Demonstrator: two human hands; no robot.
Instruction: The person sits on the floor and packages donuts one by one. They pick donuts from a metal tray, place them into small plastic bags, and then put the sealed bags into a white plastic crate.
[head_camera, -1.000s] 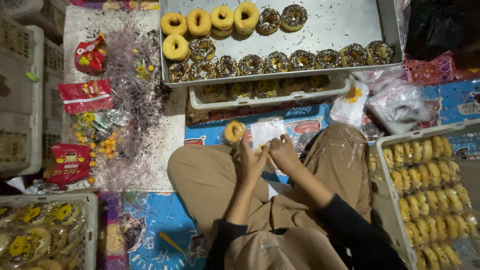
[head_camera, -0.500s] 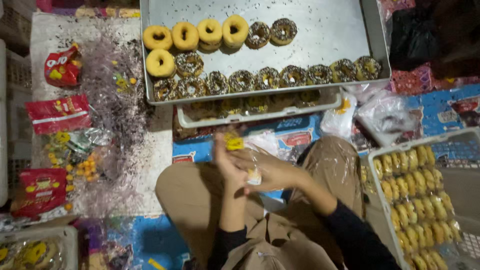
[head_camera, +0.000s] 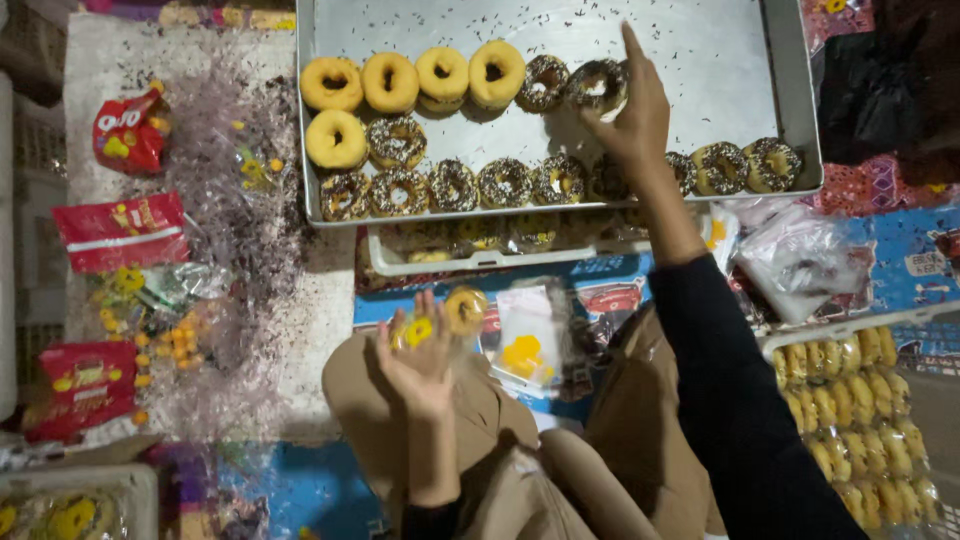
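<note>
Metal tray (head_camera: 720, 60) under right hand (head_camera: 632, 118) pinching sprinkled doughnut (head_camera: 596, 88); left hand (head_camera: 420, 358) gripping bagged doughnut (head_camera: 464, 310).

Colours on the grey metal tray (head_camera: 720, 60).
Plain doughnuts (head_camera: 390, 82) at 10 o'clock golden yellow; sprinkled doughnuts (head_camera: 455, 185) dark brown-speckled; bags (head_camera: 120, 232) at 9 o'clock red.

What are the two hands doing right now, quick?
Left hand: fingers closed on a bagged doughnut.
Right hand: reaching over the metal tray, fingers at a sprinkled doughnut; whether it grips cannot be told.
</note>
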